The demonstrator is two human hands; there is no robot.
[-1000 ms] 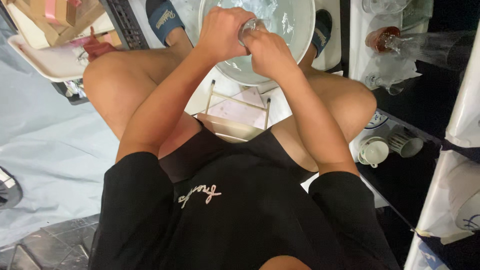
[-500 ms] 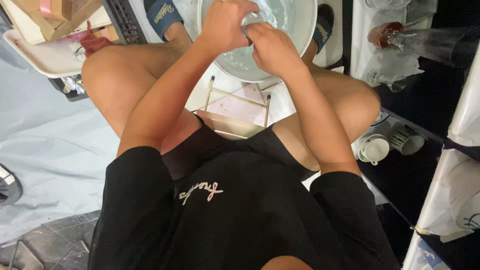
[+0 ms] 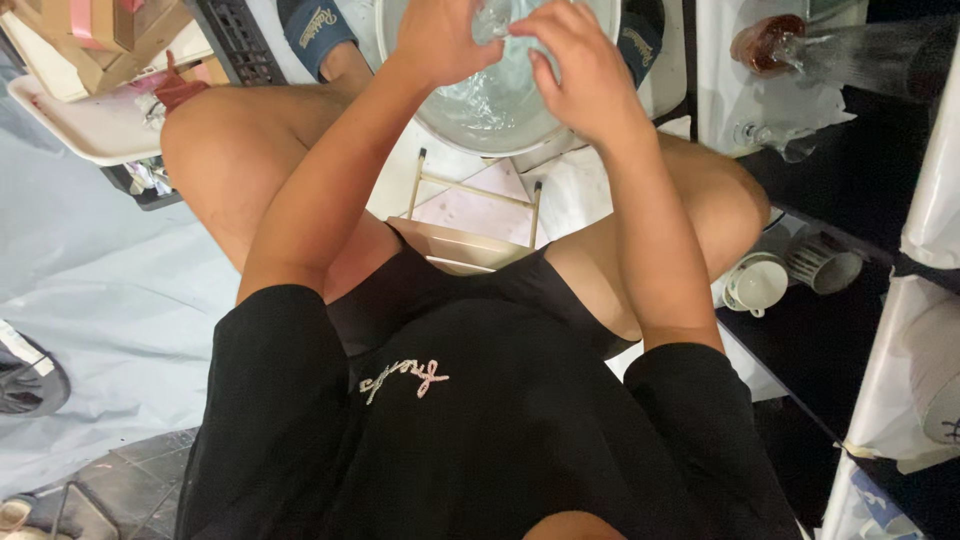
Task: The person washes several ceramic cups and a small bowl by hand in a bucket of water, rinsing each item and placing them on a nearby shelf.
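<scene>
Clear glass [image 3: 492,18] pinched between left hand [image 3: 438,40] and right hand [image 3: 580,70] over far basin [image 3: 470,125]; hold low above water, firm grip.

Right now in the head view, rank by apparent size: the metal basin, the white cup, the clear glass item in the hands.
1. Metal basin, largest, though cut off by the frame's top edge.
2. White cup on the floor at right.
3. Clear glass item, mostly hidden between the left hand and right hand, so its rank is unsure.

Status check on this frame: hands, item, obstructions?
Left hand and right hand both gripping a clear glass item over the water-filled basin. Nothing in the way.
</scene>
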